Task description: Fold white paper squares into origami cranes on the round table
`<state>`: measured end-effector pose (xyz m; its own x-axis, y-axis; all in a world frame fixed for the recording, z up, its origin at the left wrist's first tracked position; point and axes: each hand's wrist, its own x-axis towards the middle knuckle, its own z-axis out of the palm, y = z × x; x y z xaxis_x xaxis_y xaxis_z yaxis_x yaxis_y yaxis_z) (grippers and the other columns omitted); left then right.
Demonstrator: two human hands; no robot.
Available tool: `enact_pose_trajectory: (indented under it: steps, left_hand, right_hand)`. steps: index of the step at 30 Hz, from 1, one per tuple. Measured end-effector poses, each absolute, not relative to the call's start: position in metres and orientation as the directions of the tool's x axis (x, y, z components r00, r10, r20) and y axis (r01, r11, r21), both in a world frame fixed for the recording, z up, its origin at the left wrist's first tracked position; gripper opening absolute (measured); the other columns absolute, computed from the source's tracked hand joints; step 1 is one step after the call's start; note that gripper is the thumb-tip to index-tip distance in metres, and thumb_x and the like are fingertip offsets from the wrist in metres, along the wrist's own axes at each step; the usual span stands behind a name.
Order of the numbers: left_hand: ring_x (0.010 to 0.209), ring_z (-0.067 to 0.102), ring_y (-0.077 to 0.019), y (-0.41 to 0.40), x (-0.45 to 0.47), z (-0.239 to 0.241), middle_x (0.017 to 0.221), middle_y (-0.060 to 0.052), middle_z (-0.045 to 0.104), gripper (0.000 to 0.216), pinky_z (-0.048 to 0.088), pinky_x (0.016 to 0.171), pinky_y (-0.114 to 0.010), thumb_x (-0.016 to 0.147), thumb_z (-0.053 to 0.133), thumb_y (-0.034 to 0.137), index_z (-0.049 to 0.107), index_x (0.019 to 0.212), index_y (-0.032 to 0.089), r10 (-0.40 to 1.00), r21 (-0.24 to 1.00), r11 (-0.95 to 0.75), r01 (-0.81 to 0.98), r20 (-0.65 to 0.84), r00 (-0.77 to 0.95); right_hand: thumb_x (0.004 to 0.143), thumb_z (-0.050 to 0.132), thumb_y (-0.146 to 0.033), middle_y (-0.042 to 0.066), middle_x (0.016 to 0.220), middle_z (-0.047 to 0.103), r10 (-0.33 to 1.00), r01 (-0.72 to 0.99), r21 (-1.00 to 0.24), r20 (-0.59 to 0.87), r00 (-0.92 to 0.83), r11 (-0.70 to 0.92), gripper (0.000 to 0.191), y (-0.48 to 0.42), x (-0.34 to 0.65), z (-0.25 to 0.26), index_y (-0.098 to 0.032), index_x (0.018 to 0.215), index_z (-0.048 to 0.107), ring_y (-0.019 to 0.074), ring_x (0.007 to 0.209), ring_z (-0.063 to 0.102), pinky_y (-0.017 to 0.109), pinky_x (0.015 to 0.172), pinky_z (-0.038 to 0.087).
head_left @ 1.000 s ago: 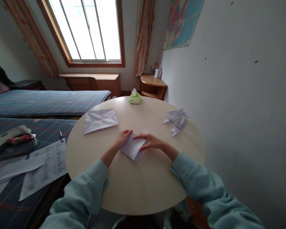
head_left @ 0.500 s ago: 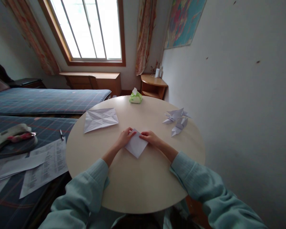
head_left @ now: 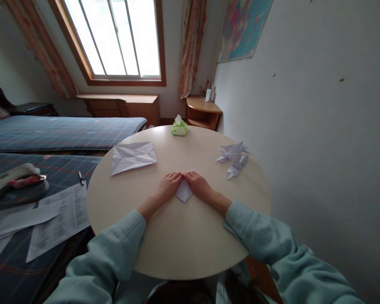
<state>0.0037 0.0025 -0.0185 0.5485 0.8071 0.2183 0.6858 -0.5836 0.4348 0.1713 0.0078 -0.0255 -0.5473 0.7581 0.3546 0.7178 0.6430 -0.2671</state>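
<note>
A folded sheet of white paper (head_left: 184, 192) lies on the round table (head_left: 190, 249), one corner pointing toward me. My left hand (head_left: 171, 184) covers its left side and my right hand (head_left: 197, 185) covers its right side. The fingertips of both hands meet at the paper's far end, fingers pressed together on it. Most of the paper's upper part is hidden under my hands. To the left lies a creased, flattened sheet of paper (head_left: 133, 157). At the right are folded paper shapes (head_left: 237, 164), with pointed ends.
A green tissue pack (head_left: 179, 128) stands at the table's far edge. Beyond the table's left side is a bed with a plaid cover (head_left: 63, 133); printed sheets (head_left: 61, 223), a pen (head_left: 81, 177) and a pale bag-like item (head_left: 15, 181) lie there. A white wall (head_left: 319, 147) rises on the right.
Both hands have come together over the paper, and its side corners are no longer visible. Less of the paper shows now. The view has shifted slightly.
</note>
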Motion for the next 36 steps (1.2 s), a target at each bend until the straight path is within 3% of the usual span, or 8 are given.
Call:
enact_pose_trajectory:
  steps: [3, 6, 9, 13, 21, 28, 32, 36]
  left_hand:
    - [0.127, 0.024, -0.0224, -0.002, -0.003, -0.023, 0.136, -0.011, 0.032, 0.048, 0.009, 0.104, -0.042, 0.083, 0.040, 0.037, 0.036, 0.127, 0.019, 0.806, 0.433, -0.576, 0.693, 0.159, 0.570]
    - [0.130, 0.013, -0.0237, -0.002, -0.010, -0.022, 0.141, -0.012, 0.018, 0.075, 0.004, 0.104, -0.043, 0.074, 0.044, 0.056, 0.020, 0.134, 0.019, 0.771, 0.416, -0.596, 0.687, 0.057, 0.634]
    - [0.131, 0.008, -0.0254, 0.001, -0.013, -0.020, 0.143, -0.013, 0.010, 0.093, 0.001, 0.103, -0.044, 0.065, 0.047, 0.064, 0.011, 0.136, 0.017, 0.743, 0.393, -0.616, 0.682, 0.002, 0.670]
    - [0.131, 0.007, -0.0261, 0.001, -0.013, -0.020, 0.143, -0.014, 0.009, 0.099, 0.001, 0.103, -0.046, 0.060, 0.050, 0.067, 0.009, 0.136, 0.018, 0.729, 0.378, -0.635, 0.674, 0.004, 0.685]
    - [0.131, 0.013, -0.0229, 0.009, -0.023, -0.010, 0.142, -0.010, 0.018, 0.070, 0.008, 0.105, -0.043, 0.072, 0.043, 0.060, 0.033, 0.129, 0.020, 0.788, 0.336, -0.613, 0.715, 0.189, 0.587]
    - [0.130, 0.012, -0.0247, 0.010, -0.028, -0.008, 0.141, -0.014, 0.019, 0.099, 0.016, 0.106, -0.038, 0.057, 0.057, 0.064, 0.022, 0.134, 0.012, 0.719, 0.466, -0.636, 0.614, 0.071, 0.691]
    - [0.127, 0.024, -0.0242, 0.011, -0.027, -0.011, 0.137, -0.016, 0.028, 0.088, 0.020, 0.105, -0.037, 0.064, 0.055, 0.060, 0.028, 0.131, 0.009, 0.751, 0.492, -0.607, 0.625, 0.097, 0.653]
    - [0.122, 0.035, -0.0219, 0.012, -0.025, -0.014, 0.132, -0.012, 0.039, 0.061, 0.028, 0.102, -0.036, 0.078, 0.044, 0.048, 0.037, 0.127, 0.012, 0.774, 0.500, -0.600, 0.624, 0.165, 0.612]
  right_hand:
    - [0.084, 0.037, -0.017, 0.010, 0.123, 0.048, 0.722, 0.663, -0.288, 0.333, -0.607, 0.691, 0.038, 0.008, 0.179, -0.029, -0.015, 0.121, 0.043, 0.0182, 0.115, 0.041, 0.036, 0.097, 0.032]
    - [0.082, 0.043, -0.027, 0.010, 0.131, 0.040, 0.731, 0.658, -0.320, 0.262, -0.630, 0.682, 0.046, 0.005, 0.187, -0.029, -0.016, 0.127, 0.037, 0.0207, 0.121, 0.035, 0.042, 0.100, 0.026]
    - [0.079, 0.047, -0.038, 0.010, 0.135, 0.034, 0.737, 0.654, -0.353, 0.200, -0.646, 0.669, 0.057, 0.003, 0.191, -0.027, -0.018, 0.130, 0.032, 0.0227, 0.125, 0.029, 0.045, 0.102, 0.021]
    - [0.073, 0.052, -0.049, 0.011, 0.137, 0.030, 0.732, 0.639, -0.389, 0.159, -0.663, 0.664, 0.070, 0.002, 0.191, -0.022, -0.018, 0.132, 0.029, 0.0247, 0.127, 0.026, 0.046, 0.103, 0.017]
    - [0.062, 0.059, -0.057, 0.016, 0.128, 0.042, 0.715, 0.559, -0.479, 0.244, -0.656, 0.676, 0.084, 0.010, 0.202, -0.017, -0.013, 0.129, 0.034, 0.0265, 0.118, 0.039, 0.042, 0.099, 0.030]
    - [0.057, 0.067, -0.051, 0.015, 0.129, 0.039, 0.728, 0.490, -0.575, 0.304, -0.615, 0.655, 0.088, 0.011, 0.211, -0.014, -0.016, 0.130, 0.031, 0.0264, 0.119, 0.037, 0.042, 0.098, 0.032]
    - [0.061, 0.065, -0.049, 0.014, 0.127, 0.044, 0.753, 0.493, -0.606, 0.297, -0.587, 0.624, 0.080, 0.013, 0.211, -0.015, -0.017, 0.128, 0.034, 0.0253, 0.113, 0.044, 0.041, 0.095, 0.036]
    - [0.076, 0.052, -0.045, 0.012, 0.121, 0.051, 0.792, 0.495, -0.641, 0.325, -0.517, 0.587, 0.053, 0.014, 0.209, -0.017, -0.017, 0.120, 0.045, 0.0223, 0.110, 0.048, 0.038, 0.094, 0.038]
